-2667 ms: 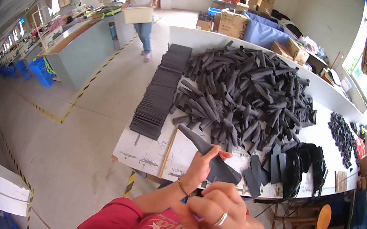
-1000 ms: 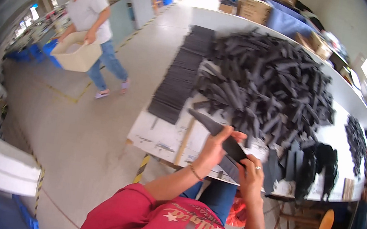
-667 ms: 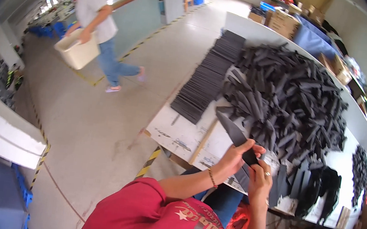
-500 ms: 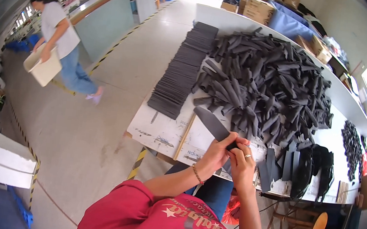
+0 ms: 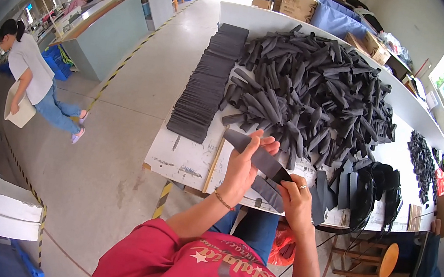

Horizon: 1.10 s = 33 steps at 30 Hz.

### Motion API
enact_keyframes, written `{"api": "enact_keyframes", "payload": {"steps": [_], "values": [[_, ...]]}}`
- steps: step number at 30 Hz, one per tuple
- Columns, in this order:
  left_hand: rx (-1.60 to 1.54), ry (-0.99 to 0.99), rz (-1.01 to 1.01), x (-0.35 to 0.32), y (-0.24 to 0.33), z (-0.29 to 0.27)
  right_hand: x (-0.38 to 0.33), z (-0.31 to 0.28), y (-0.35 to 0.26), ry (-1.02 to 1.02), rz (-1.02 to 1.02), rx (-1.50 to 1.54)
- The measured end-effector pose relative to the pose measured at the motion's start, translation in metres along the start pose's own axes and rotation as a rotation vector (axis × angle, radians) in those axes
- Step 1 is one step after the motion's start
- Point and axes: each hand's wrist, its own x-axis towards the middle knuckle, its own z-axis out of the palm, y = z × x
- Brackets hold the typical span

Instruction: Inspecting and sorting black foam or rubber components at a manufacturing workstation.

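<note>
A dark grey fabric strip [image 5: 270, 165] is stretched between my two hands above the table's near edge. My left hand [image 5: 240, 170] grips it towards its far left end, the fingertips showing beyond the strip. At the near right end, my right hand [image 5: 299, 202] pinches it between thumb and fingers. Below the strip lies another dark grey piece [image 5: 268, 193], partly covered. Beyond my hands spreads a big heap of loose, curled dark pieces [image 5: 317, 95]. To its left runs a long, neat row of stacked flat pieces [image 5: 204, 88].
Black curved pieces [image 5: 364, 196] and flat grey pieces [image 5: 344, 188] lie right of my right hand. A smaller dark heap [image 5: 420, 164] sits at the far right. A wooden stool [image 5: 387, 261] stands below. At left, another person [image 5: 34, 72] carries a cream bin [image 5: 21, 109].
My hands have moved apart along the strip, my left hand's fingers now stretched out more. The other person has walked further left with the bin. The view has shifted slightly.
</note>
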Motion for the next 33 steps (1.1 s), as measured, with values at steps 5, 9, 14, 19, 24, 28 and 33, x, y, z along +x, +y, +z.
{"api": "enact_keyframes", "payload": {"steps": [5,9,14,19,24,28,33], "values": [[0.066,-0.140,0.021,-0.002,-0.017,-0.003,0.012,-0.004,-0.007,0.041,-0.091,0.009],[0.036,-0.175,-0.018,-0.010,-0.024,-0.003,0.012,0.001,-0.005,0.082,-0.122,0.040],[0.015,-0.159,-0.057,-0.015,-0.030,-0.005,0.012,0.004,-0.005,0.081,-0.128,0.058],[0.000,-0.158,-0.046,-0.015,-0.032,-0.006,0.013,0.008,-0.004,0.087,-0.131,0.083],[-0.003,-0.173,-0.046,-0.014,-0.031,-0.007,0.015,0.009,-0.002,0.079,-0.128,0.095],[-0.002,-0.169,-0.056,-0.013,-0.030,-0.009,0.018,0.010,-0.002,0.072,-0.124,0.117],[-0.020,-0.165,-0.066,-0.011,-0.031,-0.011,0.020,0.013,0.001,0.053,-0.145,0.113]]}}
